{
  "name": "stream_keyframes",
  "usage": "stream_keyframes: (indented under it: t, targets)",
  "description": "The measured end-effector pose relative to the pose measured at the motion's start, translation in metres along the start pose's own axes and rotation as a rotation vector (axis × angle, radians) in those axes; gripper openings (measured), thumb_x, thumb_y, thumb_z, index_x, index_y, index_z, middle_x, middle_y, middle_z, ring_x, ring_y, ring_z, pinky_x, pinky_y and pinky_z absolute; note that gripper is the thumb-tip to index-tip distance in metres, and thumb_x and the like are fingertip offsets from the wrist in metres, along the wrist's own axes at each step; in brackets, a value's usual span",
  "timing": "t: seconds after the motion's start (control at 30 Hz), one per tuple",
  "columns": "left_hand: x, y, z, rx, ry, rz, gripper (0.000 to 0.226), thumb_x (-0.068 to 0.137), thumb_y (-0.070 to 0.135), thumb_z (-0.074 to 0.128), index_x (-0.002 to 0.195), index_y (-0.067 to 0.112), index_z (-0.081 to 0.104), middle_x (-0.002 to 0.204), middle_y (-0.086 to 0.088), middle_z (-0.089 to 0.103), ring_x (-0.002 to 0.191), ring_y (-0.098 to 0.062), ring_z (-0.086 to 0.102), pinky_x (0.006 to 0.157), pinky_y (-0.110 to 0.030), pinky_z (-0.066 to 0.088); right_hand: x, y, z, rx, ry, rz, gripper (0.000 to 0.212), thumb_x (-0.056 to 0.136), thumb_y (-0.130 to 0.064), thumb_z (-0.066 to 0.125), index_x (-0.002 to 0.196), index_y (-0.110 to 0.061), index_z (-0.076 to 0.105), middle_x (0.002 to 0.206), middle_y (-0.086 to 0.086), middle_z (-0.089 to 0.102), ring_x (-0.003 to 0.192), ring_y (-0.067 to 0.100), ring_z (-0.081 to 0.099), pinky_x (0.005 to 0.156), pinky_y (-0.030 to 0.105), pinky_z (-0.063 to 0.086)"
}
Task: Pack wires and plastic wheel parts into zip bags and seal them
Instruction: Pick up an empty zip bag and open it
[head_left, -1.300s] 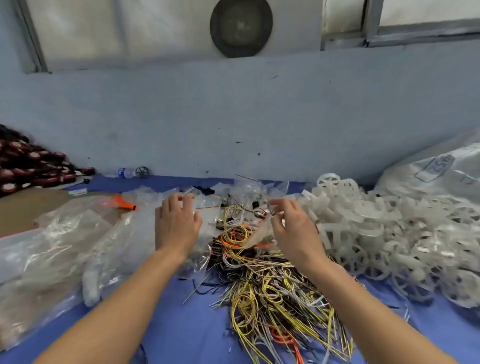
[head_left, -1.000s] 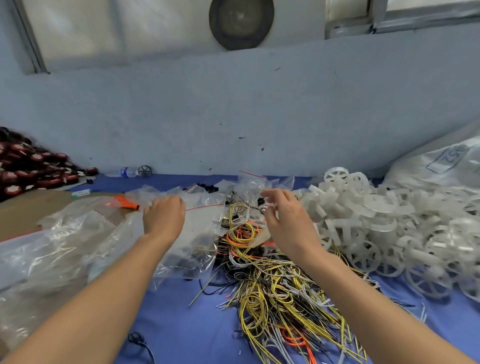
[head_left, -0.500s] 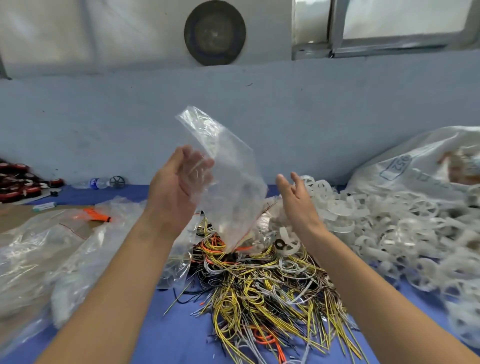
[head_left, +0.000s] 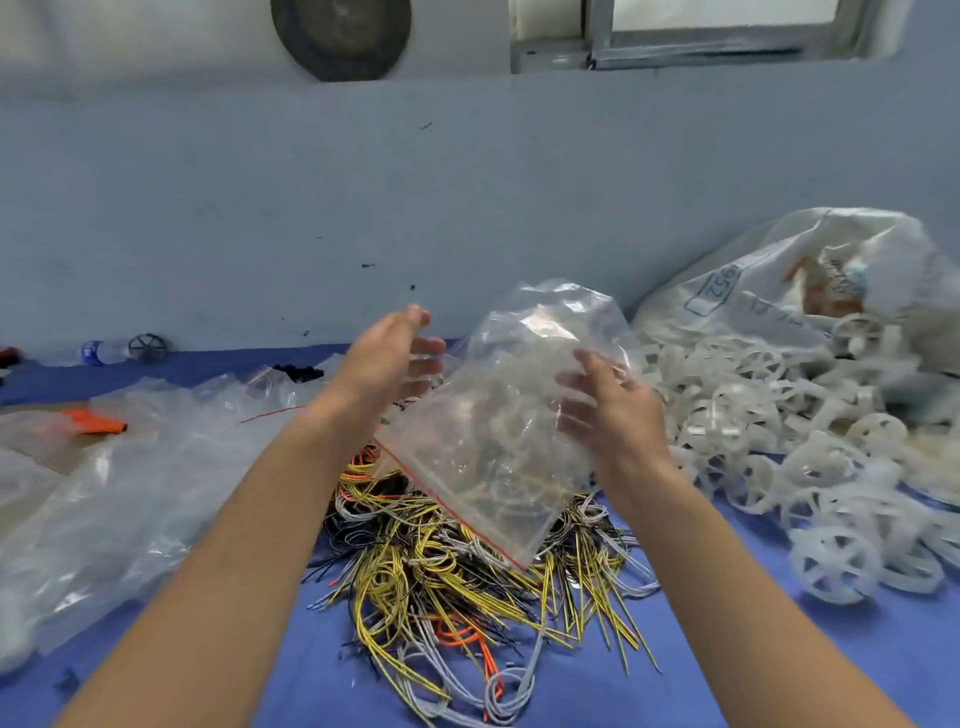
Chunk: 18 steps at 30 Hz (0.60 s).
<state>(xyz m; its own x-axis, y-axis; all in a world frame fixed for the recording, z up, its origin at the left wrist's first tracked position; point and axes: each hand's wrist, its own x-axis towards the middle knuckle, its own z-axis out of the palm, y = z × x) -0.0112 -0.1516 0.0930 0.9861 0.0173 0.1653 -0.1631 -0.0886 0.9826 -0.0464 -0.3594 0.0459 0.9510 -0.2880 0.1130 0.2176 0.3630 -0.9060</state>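
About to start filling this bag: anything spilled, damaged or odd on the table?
Nothing looks damaged. The clear zip bag is held up between both hands, red-lined mouth tilted down toward the wire pile. The white plastic wheels lie in a loose heap.

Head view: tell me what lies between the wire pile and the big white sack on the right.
In the head view, a heap of white plastic wheel parts fills the stretch between the wire pile and the white sack.

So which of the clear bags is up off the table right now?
The zip bag with the red seal line, between both hands over the wires; the other bags lie flat at left.
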Motion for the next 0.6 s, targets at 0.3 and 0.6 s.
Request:
stream_keyframes:
  t: [0.3, 0.6]
  targets:
    - [-0.051, -0.111, 0.055, -0.120, -0.304, -0.327, 0.033, 0.095, 0.036, 0.058, 0.114, 0.010, 0.065, 0.105, -0.004, 0.074, 0.097, -0.023, 0.071, 0.079, -0.037, 0.059, -0.006, 0.054, -0.054, 0.216, 0.437, 0.141, 0.020, 0.101, -0.018, 0.052, 0.084, -0.012, 0.060, 0.060, -0.002, 0.067, 0.049, 0.010, 0.065, 0.046, 0.024, 0.050]
    - [-0.036, -0.123, 0.024, 0.127, 0.007, -0.160, 0.016, 0.099, 0.027, 0.052, 0.097, 0.020, 0.067, 0.078, 0.003, 0.072, 0.070, -0.014, 0.070, 0.057, -0.030, 0.057, 0.013, 0.035, -0.098, 0.093, 0.364, 0.078, 0.007, 0.097, -0.016, 0.061, 0.101, -0.020, 0.065, 0.076, -0.005, 0.062, 0.061, 0.007, 0.056, 0.056, 0.024, 0.051]
